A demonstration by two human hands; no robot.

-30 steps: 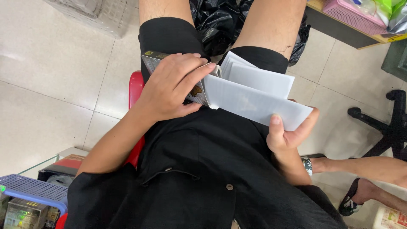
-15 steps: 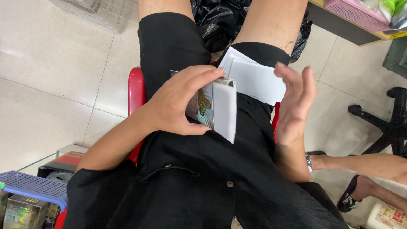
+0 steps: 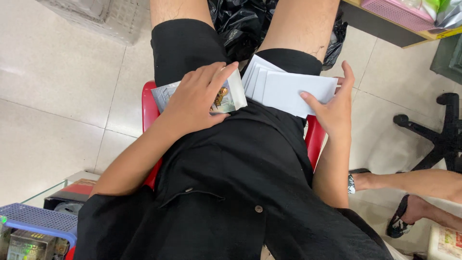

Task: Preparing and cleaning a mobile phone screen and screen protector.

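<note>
I sit on a red stool and look down at my lap in black shorts. My left hand lies palm down on a stack of silvery printed packets on my left thigh and holds it there. My right hand rests its fingers on the right end of a fanned pile of white envelopes lying across my right thigh. The two piles nearly touch in the middle.
A black plastic bag lies on the tiled floor between my knees. Another person's foot in a sandal is at the right, near a black chair base. A blue basket and boxes sit at bottom left.
The left hand has laid the packet stack flat on the left thigh. The right hand, open in the air before, has come down onto the white envelopes.
</note>
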